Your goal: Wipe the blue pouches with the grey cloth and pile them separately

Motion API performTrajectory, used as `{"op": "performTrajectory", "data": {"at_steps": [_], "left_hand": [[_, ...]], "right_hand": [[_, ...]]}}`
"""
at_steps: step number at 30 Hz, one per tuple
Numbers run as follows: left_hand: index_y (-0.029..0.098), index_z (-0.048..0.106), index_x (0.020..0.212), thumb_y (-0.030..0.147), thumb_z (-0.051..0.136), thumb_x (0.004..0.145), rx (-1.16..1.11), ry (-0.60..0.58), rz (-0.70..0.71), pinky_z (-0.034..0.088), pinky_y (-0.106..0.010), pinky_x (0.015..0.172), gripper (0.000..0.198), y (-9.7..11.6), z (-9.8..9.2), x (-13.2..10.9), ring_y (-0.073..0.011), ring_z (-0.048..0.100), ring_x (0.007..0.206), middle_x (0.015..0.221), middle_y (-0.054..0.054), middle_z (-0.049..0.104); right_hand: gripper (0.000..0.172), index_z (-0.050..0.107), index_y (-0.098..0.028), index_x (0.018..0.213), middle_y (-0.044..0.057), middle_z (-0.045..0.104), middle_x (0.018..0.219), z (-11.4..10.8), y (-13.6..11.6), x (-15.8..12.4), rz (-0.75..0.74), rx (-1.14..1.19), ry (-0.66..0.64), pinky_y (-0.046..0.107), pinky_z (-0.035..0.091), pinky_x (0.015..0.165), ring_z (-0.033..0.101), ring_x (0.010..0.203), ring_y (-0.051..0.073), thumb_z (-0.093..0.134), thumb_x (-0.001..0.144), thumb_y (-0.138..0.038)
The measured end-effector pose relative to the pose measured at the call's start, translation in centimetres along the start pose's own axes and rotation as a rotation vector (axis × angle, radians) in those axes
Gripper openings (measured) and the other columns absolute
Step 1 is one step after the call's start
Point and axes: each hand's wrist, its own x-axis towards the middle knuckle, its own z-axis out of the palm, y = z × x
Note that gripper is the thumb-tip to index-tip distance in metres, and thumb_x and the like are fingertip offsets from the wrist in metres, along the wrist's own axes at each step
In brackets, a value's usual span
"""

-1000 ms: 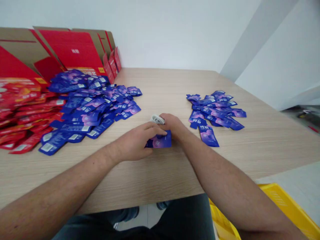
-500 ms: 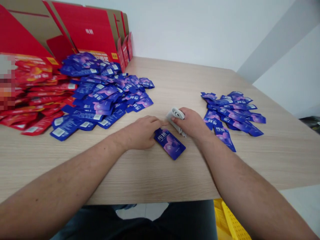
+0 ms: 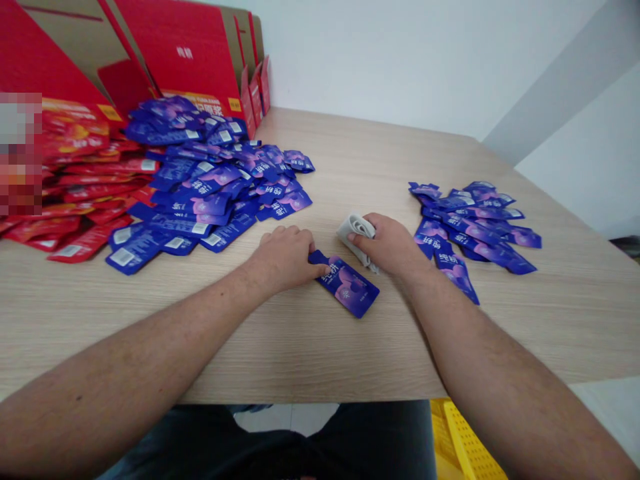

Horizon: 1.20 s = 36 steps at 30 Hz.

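Nearest to me, below the table edge, are my dark trousers [image 3: 325, 443], and a yellow plastic crate [image 3: 463, 443] sits by my right knee. On the wooden table [image 3: 380, 360], my left hand [image 3: 285, 260] lies palm down with the fingers pressed together and lightly curled, their tips on the near end of a blue-and-purple sachet [image 3: 347, 285]; I can't tell whether they grip it or only rest on it. The sachet lies flat and alone on the bare wood, tilted across in front of me. Just beyond it on the right, my right hand [image 3: 387, 245] is curled closed, pinching a folded grey cloth [image 3: 356, 230] between thumb and fingers, with the cloth's lower edge almost touching the sachet. Further right of the sachet lies a loose pile of matching blue sachets [image 3: 470, 230]. Further left of it spreads a larger blue pile [image 3: 200, 207], overlapping a heap of red sachets [image 3: 75, 180] beyond. Farthest off, past the sachet and to the left, flattened red cardboard cartons [image 3: 185, 47] lean against the wall.
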Motion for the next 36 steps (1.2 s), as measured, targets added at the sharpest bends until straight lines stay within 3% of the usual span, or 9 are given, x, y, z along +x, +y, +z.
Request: {"op": "performTrajectory", "data": {"at_steps": [5,11,15,18,24,27,30,33,36], "left_hand": [[0.024,0.069,0.093,0.056,0.072,0.074,-0.130,-0.062,0.003,0.047,-0.041,0.077,0.037,0.6,0.0,-0.1,-0.0308,0.065,0.095,0.097,-0.009,0.072],[0.021,0.067,0.082,0.029,0.066,0.081,-0.421,0.004,0.014,0.044,-0.032,0.070,0.008,0.6,0.0,0.0,-0.0190,0.063,0.077,0.080,-0.002,0.071],[0.020,0.072,0.088,0.027,0.063,0.085,-0.632,0.012,-0.051,0.045,-0.030,0.067,0.012,0.6,-0.4,0.1,-0.0161,0.061,0.069,0.076,0.000,0.071],[0.020,0.068,0.082,0.034,0.060,0.089,-0.646,0.095,-0.089,0.045,-0.032,0.069,0.017,0.4,-0.5,0.3,-0.0181,0.060,0.071,0.076,-0.002,0.069],[0.021,0.058,0.075,0.035,0.059,0.088,-0.947,0.239,-0.164,0.044,-0.031,0.068,0.019,0.2,1.0,0.9,-0.0175,0.054,0.071,0.072,0.000,0.061],[0.020,0.058,0.074,0.031,0.063,0.085,-1.403,0.197,-0.222,0.047,-0.030,0.067,0.016,0.9,1.3,1.0,-0.0160,0.054,0.067,0.069,0.000,0.059],[0.019,0.061,0.079,0.034,0.059,0.090,-1.837,0.036,-0.277,0.053,-0.031,0.066,0.018,2.2,1.0,0.5,-0.0168,0.061,0.066,0.071,-0.002,0.064],[0.019,0.065,0.084,0.040,0.055,0.095,-1.945,-0.068,-0.317,0.054,-0.029,0.060,0.026,3.5,1.0,-0.4,-0.0163,0.062,0.061,0.071,-0.003,0.068],[0.020,0.068,0.089,0.044,0.054,0.098,-1.905,-0.049,-0.364,0.054,-0.029,0.058,0.030,4.2,1.2,-0.9,-0.0170,0.063,0.058,0.067,-0.002,0.068]], "right_hand": [[0.022,0.068,-0.019,0.094,0.009,0.075,0.094,0.0,-0.1,0.0,-0.002,-0.007,-0.013,0.032,0.042,0.069,0.065,0.082,0.023,0.065,0.087,-0.040],[0.020,0.067,-0.020,0.091,0.008,0.073,0.090,0.1,-0.1,0.0,-0.011,-0.005,-0.007,0.032,0.042,0.069,0.064,0.080,0.023,0.064,0.086,-0.039],[0.021,0.068,-0.020,0.092,0.007,0.071,0.091,-1.0,-0.2,-0.5,-0.053,0.046,0.115,0.034,0.043,0.072,0.063,0.082,0.024,0.065,0.085,-0.039],[0.023,0.068,-0.021,0.097,0.006,0.070,0.094,-2.3,-0.7,-1.4,-0.188,0.132,0.203,0.034,0.045,0.075,0.063,0.084,0.024,0.064,0.085,-0.040],[0.022,0.068,-0.023,0.096,0.005,0.068,0.090,-1.2,-2.2,-2.7,-0.423,0.205,0.010,0.034,0.046,0.074,0.060,0.082,0.022,0.067,0.082,-0.040],[0.025,0.067,-0.021,0.100,0.005,0.070,0.093,0.4,-2.7,-2.7,-0.321,0.300,0.013,0.034,0.047,0.074,0.062,0.083,0.023,0.065,0.084,-0.039],[0.028,0.065,-0.020,0.102,0.005,0.071,0.093,1.4,-2.8,-2.6,-0.160,0.422,0.079,0.036,0.048,0.073,0.064,0.082,0.023,0.063,0.086,-0.043],[0.033,0.063,-0.019,0.105,0.007,0.072,0.095,1.8,-2.9,-2.6,-0.070,0.522,0.182,0.037,0.050,0.075,0.065,0.084,0.024,0.061,0.088,-0.047],[0.034,0.062,-0.019,0.106,0.007,0.072,0.097,1.8,-3.1,-2.9,-0.077,0.499,0.259,0.037,0.050,0.076,0.065,0.087,0.025,0.061,0.089,-0.048]]}}
